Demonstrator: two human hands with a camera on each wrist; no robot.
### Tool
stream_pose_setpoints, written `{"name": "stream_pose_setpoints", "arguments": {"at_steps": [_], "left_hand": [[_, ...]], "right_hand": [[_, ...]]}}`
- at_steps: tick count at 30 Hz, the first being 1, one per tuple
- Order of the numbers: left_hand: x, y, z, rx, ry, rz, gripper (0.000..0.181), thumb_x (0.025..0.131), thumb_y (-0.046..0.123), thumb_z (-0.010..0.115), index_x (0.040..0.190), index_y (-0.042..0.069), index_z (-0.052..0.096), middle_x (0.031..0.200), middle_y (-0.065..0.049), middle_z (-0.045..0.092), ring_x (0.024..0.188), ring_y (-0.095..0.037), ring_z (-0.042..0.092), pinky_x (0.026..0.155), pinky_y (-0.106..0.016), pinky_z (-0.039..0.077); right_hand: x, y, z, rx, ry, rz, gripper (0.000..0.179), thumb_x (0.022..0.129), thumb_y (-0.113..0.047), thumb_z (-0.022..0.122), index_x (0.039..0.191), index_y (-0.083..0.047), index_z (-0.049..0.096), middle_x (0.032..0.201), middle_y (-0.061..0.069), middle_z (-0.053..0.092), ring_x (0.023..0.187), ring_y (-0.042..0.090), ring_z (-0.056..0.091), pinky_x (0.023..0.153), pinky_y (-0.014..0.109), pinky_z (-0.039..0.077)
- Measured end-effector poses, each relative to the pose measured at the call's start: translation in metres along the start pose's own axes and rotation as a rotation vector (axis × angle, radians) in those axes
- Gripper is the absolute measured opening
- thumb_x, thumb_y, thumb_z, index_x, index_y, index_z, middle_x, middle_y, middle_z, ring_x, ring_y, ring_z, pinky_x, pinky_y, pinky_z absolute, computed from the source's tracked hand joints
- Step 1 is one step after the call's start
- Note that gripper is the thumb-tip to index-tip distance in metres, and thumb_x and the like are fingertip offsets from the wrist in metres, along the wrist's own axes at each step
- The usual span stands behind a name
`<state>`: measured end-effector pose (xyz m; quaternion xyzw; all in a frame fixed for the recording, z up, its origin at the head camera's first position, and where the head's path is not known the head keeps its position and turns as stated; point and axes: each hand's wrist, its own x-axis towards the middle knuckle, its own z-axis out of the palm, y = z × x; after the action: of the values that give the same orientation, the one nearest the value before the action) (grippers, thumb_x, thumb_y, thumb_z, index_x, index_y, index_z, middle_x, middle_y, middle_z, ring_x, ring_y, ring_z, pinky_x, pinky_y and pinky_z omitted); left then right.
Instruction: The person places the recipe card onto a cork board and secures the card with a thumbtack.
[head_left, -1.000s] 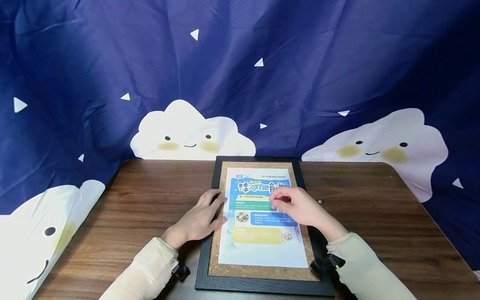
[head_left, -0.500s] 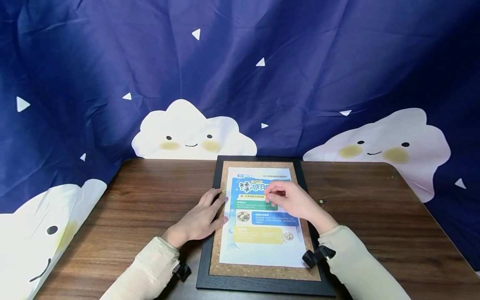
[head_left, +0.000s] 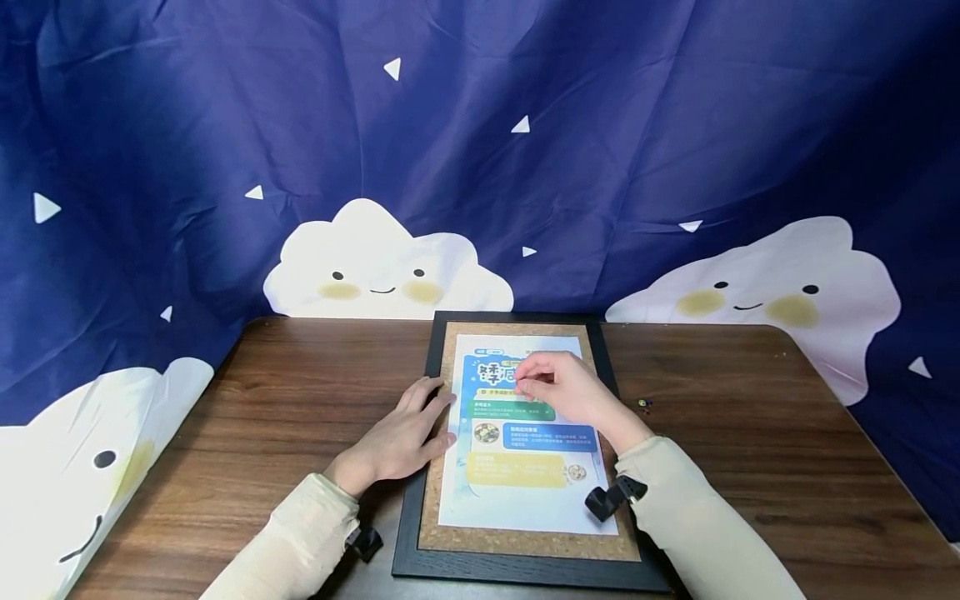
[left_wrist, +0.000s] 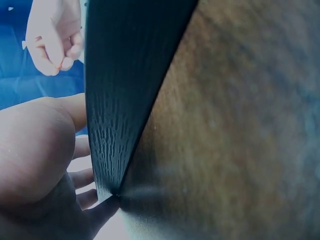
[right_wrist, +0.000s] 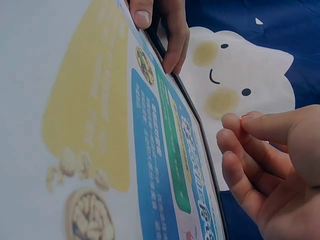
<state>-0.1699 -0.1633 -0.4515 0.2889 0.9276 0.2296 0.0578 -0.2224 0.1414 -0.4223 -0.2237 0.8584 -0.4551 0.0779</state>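
Note:
A printed poster sheet lies on a cork board with a black frame. My left hand rests along the board's left side, fingers loosely extended on the frame and the thumb at the sheet's edge. In the left wrist view, that hand's palm is beside the frame. Above the sheet's title, my right hand pinches a tiny red push pin between thumb and index finger. The fingers hide most of the pin, and in the right wrist view they are apart from the paper.
Several tiny coloured pieces lie on the brown wooden table, just right of the board. A dark blue cloth with white clouds hangs behind the table. Black wrist cameras are strapped to both wrists.
My right hand has moved left across the sheet and slightly away from me, from the right part of the title towards its middle. The left hand stays on the frame.

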Motion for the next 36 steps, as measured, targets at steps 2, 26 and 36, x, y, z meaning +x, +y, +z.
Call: {"name": "stream_pose_setpoints", "arguments": {"at_steps": [2,26,36], "left_hand": [[0.001,-0.002,0.002,-0.002,-0.004,-0.006,0.058,0.112,0.03,0.059,0.16,0.0,0.046,0.171,-0.026,0.029,0.163,-0.044,0.024,0.123,-0.06,0.04],[0.002,0.001,-0.002,0.027,-0.042,-0.051,0.059,0.113,0.032,0.058,0.162,0.003,0.044,0.174,-0.022,0.027,0.165,-0.042,0.022,0.126,-0.057,0.039],[0.001,0.001,-0.003,0.022,-0.033,-0.049,0.059,0.113,0.031,0.059,0.162,0.003,0.044,0.173,-0.023,0.028,0.165,-0.042,0.023,0.125,-0.057,0.04]], "right_hand": [[0.003,-0.001,0.002,0.003,0.001,0.01,0.012,0.103,-0.005,0.071,0.113,0.001,0.077,0.104,0.009,0.082,0.084,0.014,0.071,0.077,0.024,0.058],[0.03,-0.005,0.015,0.062,0.011,0.114,0.021,0.104,-0.006,0.071,0.124,0.0,0.075,0.109,0.011,0.08,0.086,0.016,0.072,0.081,0.028,0.062],[0.041,-0.005,0.019,0.135,0.042,0.157,0.015,0.105,-0.009,0.071,0.117,-0.003,0.077,0.104,0.009,0.079,0.086,0.02,0.071,0.081,0.032,0.062]]}}
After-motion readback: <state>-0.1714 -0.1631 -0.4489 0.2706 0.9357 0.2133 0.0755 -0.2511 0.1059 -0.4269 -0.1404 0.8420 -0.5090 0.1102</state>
